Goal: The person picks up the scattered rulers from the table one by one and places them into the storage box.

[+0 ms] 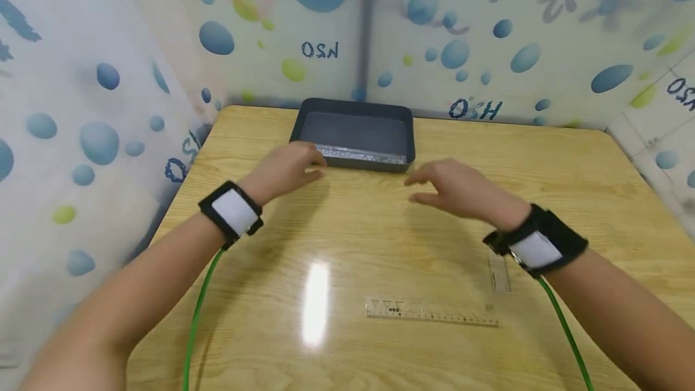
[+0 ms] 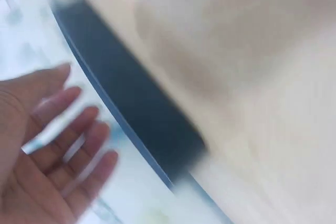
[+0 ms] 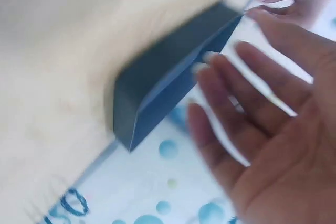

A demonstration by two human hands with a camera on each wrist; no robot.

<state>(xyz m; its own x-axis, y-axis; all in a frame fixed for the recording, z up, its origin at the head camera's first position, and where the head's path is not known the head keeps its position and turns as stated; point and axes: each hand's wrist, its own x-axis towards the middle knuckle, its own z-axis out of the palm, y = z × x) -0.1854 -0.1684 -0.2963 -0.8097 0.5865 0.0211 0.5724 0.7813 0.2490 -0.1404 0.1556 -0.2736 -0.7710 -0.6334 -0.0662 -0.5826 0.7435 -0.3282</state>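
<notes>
At the back of the table stands a dark grey rectangular tray [image 1: 355, 122], with a clear stencil ruler [image 1: 361, 154] lying inside along its front wall. My left hand [image 1: 288, 169] hovers by the tray's front left corner, fingers relaxed and holding nothing. Off the front right corner is my right hand [image 1: 453, 189], its fingers loosely bent and spread, also holding nothing. Both wrist views show gaps between the fingers and the tray's outer wall [image 2: 126, 87]. Nearer the front lies another clear ruler [image 1: 431, 311], flat on the wood.
A short clear ruler piece [image 1: 499, 273] lies partly hidden beneath the right wrist strap. Green cables [image 1: 198, 312] trail from both wrist straps. A patterned wall [image 1: 336, 77] rises directly behind the tray, and the wooden table [image 1: 260, 330] reflects a bright light.
</notes>
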